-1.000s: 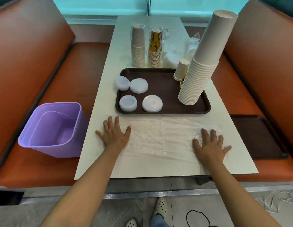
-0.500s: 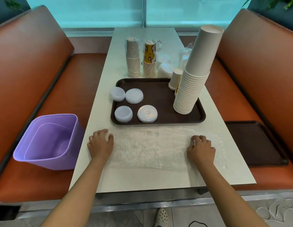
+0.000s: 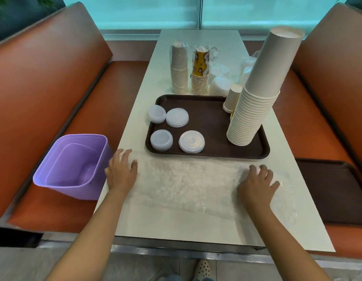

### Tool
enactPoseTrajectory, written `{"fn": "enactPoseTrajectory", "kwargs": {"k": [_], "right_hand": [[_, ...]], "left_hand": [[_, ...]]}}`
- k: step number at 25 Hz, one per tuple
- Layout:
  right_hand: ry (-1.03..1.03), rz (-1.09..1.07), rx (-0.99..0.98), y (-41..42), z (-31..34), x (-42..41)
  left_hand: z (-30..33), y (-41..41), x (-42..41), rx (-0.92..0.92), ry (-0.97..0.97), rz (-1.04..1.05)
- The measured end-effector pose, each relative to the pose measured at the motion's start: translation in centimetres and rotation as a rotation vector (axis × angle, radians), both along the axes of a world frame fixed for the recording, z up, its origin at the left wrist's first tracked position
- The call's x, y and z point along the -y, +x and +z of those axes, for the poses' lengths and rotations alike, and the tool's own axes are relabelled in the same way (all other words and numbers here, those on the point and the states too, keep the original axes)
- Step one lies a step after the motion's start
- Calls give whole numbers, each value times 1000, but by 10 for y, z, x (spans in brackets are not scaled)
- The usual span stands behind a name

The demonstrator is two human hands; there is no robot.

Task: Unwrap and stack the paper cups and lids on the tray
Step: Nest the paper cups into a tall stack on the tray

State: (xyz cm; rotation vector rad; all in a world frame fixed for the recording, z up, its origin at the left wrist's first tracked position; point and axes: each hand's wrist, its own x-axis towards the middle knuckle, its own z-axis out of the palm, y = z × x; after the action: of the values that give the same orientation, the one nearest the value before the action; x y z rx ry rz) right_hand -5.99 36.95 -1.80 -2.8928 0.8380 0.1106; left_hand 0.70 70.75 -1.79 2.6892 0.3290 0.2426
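Working from the left, we have the purple bin (image 3: 72, 167) standing on the bench seat just beside the table (image 3: 196, 226), and our left hand (image 3: 121, 173) rests on the left end of the clear plastic wrapper (image 3: 186, 185), fingers loosely bent and pressing down; we judge that it clutches nothing. The wrapper lies flat along the near side of the table, its long axis running left to right, parallel to the near edge of the brown tray (image 3: 208, 155) just beyond it. On the tray sit four lid stacks (image 3: 177, 117) at the left and the tall cup stack (image 3: 257, 102) at the right, mouths down, its long axis upright but leaning right. Our right hand (image 3: 257, 183) lies on the wrapper's right end with fingers curled, seemingly starting to bunch the film, though we cannot tell if it truly has hold. The risks we see: gathering the wrapper with a wide sweep could nudge the tray and topple that leaning stack, and the slippery film could slide off the table instead of reaching the bin.
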Motion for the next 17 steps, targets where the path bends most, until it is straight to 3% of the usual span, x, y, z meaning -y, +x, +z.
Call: {"fn": "enactPoseTrajectory", "kwargs": {"k": [2, 4, 6, 9, 11, 13, 15, 17], "right_hand": [[37, 211, 175, 2, -3, -37], [117, 423, 245, -1, -9, -74], [194, 502, 121, -5, -18, -102], [188, 452, -3, -8, -31, -110], [156, 441, -30, -7, -31, -113], [136, 433, -45, -7, -28, -115], [132, 419, -60, -7, -26, -116], [138, 410, -55, -7, -25, -117]], "left_hand": [[12, -7, -4, 46, -91, 257], [19, -13, -12, -184, -99, 361], [14, -17, -21, -430, -53, 249], [9, -19, -31, -395, -112, 83], [12, -15, -37, -224, -400, -23], [20, -15, -37, -75, -867, -68], [28, -15, -34, -74, -1299, -41], [31, -14, -37, -170, -1478, -32]]}}
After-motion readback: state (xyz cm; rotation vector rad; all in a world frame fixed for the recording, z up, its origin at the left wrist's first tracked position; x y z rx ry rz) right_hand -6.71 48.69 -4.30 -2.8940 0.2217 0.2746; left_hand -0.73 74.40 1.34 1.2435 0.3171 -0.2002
